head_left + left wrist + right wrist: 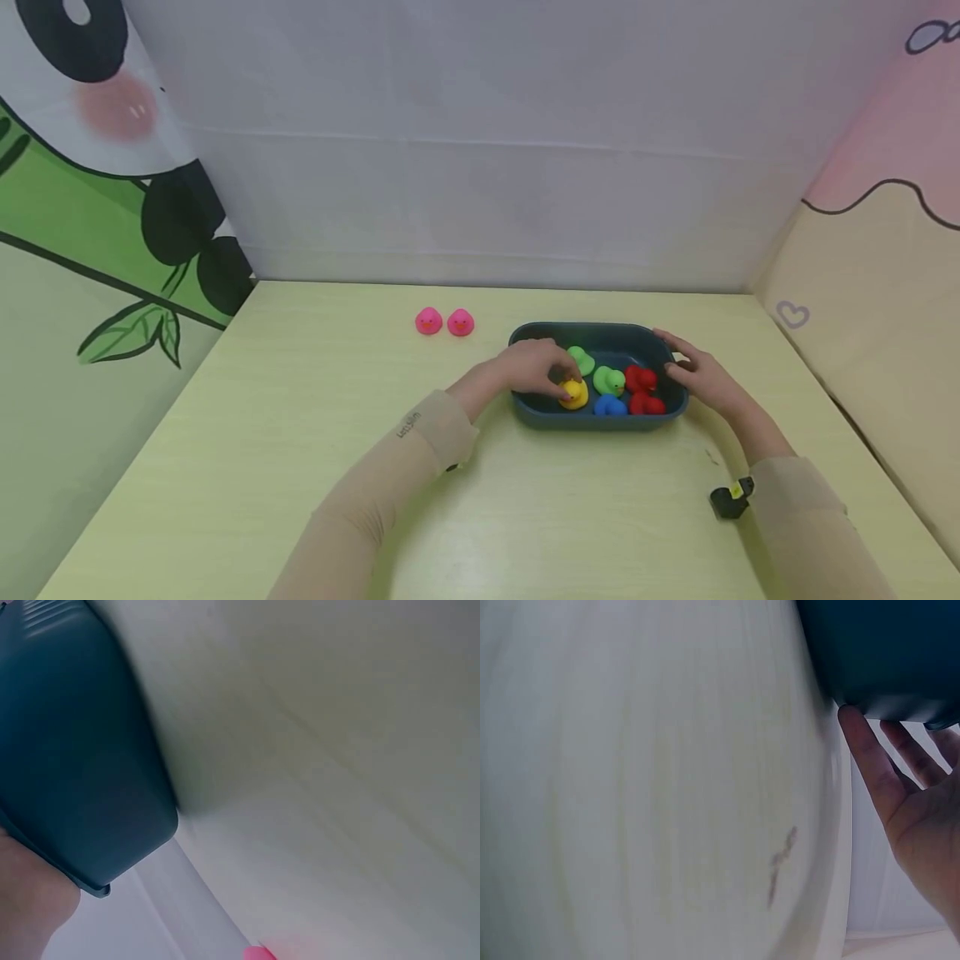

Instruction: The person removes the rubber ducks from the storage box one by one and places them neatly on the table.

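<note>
A dark teal basin (600, 423) stands on the table, toward its back right. My left hand (536, 367) reaches over its left end and pinches a yellow rubber duck (576, 395) inside it. Two green ducks (609, 382), two red ducks (641, 379) and a blue duck (611, 406) lie beside it in the basin. At the right end, my right hand (701, 379) holds the basin's rim, thumb over the edge. In the right wrist view its fingers (874, 761) rest against the outer wall. The left fingertips are hidden in the left wrist view.
Two pink ducks (445, 322) sit side by side on the table (315, 400), left of the basin near the back edge. A pale cloth wall (480, 208) rises behind. Printed panels (885, 283) flank both sides. A small black device (729, 502) is at the right sleeve.
</note>
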`<state>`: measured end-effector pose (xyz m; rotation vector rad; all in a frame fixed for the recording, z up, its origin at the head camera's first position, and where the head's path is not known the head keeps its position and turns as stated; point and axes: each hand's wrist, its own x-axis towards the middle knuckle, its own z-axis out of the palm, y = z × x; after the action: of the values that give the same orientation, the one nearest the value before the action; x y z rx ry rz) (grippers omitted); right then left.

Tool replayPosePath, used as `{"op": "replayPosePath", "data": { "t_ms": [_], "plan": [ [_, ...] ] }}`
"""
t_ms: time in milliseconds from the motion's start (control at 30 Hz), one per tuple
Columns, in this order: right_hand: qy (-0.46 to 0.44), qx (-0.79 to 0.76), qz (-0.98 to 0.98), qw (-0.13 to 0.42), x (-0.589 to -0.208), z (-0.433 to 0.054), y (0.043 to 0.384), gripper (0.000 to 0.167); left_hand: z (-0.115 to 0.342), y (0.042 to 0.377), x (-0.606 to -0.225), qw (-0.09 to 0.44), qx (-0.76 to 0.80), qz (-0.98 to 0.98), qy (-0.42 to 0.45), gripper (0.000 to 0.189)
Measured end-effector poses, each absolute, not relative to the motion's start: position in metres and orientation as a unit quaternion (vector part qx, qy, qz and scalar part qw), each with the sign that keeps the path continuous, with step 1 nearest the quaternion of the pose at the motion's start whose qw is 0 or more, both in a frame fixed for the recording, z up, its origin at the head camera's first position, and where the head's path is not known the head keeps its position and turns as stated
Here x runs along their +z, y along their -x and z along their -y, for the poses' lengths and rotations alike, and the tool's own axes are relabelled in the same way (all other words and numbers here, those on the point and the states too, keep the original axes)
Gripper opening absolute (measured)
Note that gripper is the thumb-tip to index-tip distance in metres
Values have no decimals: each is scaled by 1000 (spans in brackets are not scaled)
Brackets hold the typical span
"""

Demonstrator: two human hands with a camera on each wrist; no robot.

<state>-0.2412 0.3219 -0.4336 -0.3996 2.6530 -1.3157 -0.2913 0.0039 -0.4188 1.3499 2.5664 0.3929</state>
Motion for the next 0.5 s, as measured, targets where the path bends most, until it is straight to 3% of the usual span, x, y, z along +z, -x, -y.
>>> {"op": "replayPosePath", "data": {
  "t_ms": [500],
  "plan": [
    [133,-444,-883,76,-434,-322,241,57,-3,292,-420,92,183,-872,-445,33]
  ]
}}
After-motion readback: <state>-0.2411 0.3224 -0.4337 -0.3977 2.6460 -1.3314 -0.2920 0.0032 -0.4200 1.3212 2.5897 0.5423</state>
